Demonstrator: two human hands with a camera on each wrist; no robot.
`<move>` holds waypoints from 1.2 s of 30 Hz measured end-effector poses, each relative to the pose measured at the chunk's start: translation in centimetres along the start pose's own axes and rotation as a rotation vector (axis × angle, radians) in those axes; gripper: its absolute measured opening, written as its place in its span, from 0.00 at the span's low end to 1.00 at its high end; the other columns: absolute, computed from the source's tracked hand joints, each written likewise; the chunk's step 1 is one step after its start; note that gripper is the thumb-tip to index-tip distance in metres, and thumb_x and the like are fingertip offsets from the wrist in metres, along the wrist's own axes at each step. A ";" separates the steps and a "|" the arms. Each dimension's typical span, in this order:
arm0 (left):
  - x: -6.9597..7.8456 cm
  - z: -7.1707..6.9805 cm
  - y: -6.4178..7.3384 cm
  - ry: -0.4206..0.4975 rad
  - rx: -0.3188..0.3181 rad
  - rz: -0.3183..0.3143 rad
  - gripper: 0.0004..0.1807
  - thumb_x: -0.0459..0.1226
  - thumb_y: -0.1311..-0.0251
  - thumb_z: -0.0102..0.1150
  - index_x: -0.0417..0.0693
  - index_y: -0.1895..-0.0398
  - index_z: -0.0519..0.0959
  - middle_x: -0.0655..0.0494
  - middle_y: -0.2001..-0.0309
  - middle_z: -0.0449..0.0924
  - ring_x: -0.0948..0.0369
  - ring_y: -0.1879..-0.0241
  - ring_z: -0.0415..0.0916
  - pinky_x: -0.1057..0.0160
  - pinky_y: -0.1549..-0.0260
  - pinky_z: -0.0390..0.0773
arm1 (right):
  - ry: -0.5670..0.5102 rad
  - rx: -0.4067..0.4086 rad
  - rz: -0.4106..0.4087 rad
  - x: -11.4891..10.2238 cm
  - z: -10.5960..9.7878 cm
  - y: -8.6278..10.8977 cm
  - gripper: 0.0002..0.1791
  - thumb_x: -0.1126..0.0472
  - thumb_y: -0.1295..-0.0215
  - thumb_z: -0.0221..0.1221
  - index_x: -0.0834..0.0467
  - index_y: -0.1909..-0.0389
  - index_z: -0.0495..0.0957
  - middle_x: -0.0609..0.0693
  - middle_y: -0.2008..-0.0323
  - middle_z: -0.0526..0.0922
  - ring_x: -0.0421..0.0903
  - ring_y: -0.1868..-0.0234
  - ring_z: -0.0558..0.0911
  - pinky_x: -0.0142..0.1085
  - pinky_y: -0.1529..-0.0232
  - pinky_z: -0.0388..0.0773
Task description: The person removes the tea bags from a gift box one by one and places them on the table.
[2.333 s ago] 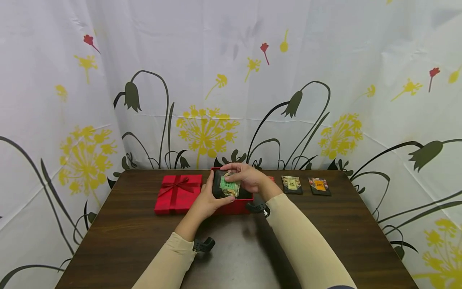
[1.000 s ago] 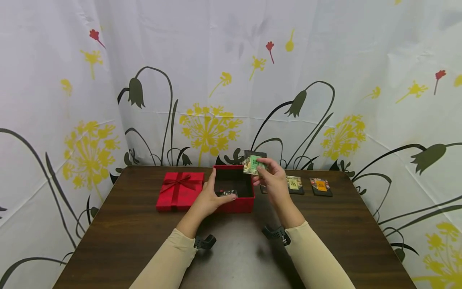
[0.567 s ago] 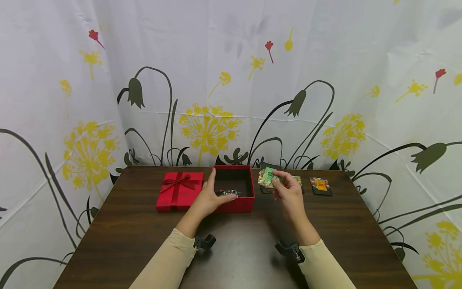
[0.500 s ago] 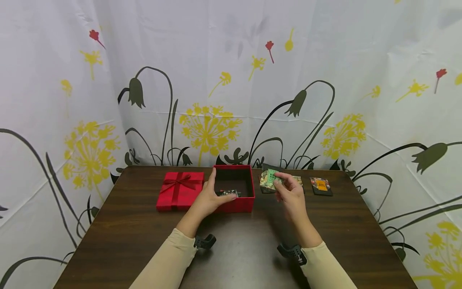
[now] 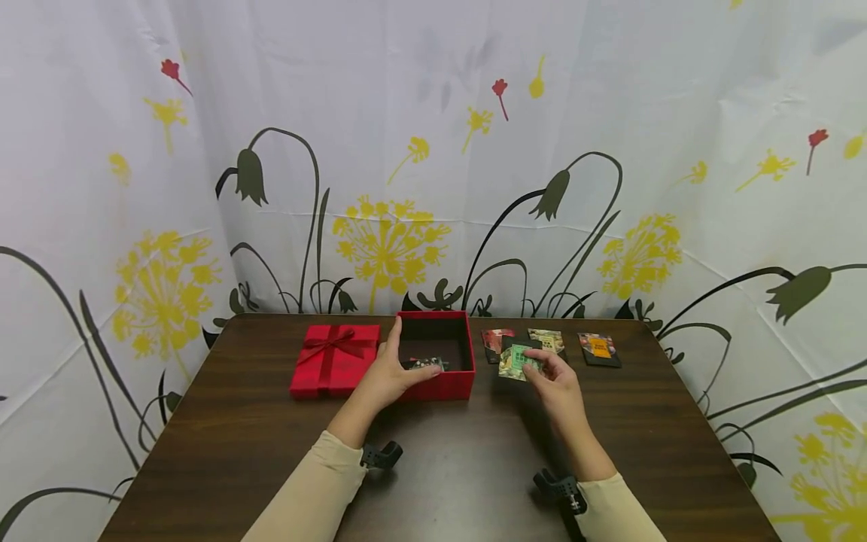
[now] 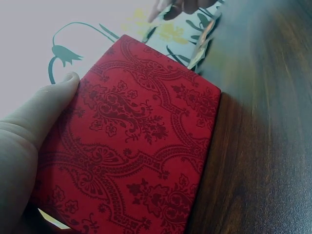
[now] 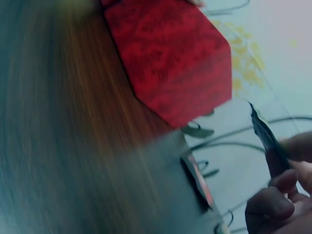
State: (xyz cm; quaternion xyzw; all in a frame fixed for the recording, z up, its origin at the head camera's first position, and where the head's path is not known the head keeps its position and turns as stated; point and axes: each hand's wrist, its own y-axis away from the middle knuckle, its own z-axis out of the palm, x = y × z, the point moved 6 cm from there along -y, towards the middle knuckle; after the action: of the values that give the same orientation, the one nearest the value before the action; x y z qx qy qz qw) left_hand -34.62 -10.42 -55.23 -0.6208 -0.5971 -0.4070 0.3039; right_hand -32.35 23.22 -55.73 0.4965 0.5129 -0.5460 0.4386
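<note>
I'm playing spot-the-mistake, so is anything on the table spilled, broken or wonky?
Nothing stands out: I see no spill or break. The ribboned lid sits beside the open box, and the right hand holds the green packet.

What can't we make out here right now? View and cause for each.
Head: count of items inside the red box; the left hand and near wall may hide some.
Head: wording on the green-labelled packet; too small, partly covered by the right hand.
Left wrist: box interior; outer wall blocks it.
Right wrist: table surface at left; blurred.
</note>
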 end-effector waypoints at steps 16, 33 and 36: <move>0.5 0.1 0.2 -0.004 -0.007 -0.003 0.73 0.65 0.44 0.78 0.77 0.10 0.30 0.39 0.10 0.40 0.32 0.13 0.46 0.21 0.26 0.61 | 0.143 -0.048 0.059 3.9 -1.2 -0.4 0.14 0.66 0.26 0.68 0.63 0.43 0.85 0.46 0.74 0.71 0.37 0.82 0.64 0.31 0.79 0.65; 0.3 -0.1 0.0 0.006 -0.016 0.006 0.75 0.70 0.48 0.78 0.78 0.10 0.30 0.42 0.10 0.39 0.33 0.14 0.48 0.23 0.25 0.62 | 0.745 -0.125 0.034 3.6 0.0 -0.6 0.13 0.61 0.32 0.72 0.52 0.47 0.88 0.48 0.71 0.73 0.46 0.69 0.70 0.40 0.64 0.66; 0.4 -0.2 0.1 -0.005 -0.012 0.002 0.75 0.69 0.47 0.78 0.77 0.10 0.31 0.41 0.10 0.39 0.32 0.14 0.50 0.23 0.26 0.63 | 0.830 -0.146 0.005 3.2 0.3 -0.5 0.14 0.59 0.31 0.73 0.51 0.47 0.88 0.50 0.70 0.74 0.47 0.69 0.68 0.41 0.66 0.64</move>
State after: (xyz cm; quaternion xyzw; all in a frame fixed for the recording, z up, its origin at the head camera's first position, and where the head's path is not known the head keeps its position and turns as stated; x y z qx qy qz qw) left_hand -34.60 -10.40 -54.83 -0.6242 -0.5948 -0.4087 0.2992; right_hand -33.27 23.04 -58.81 0.6431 0.6822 -0.2609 0.2301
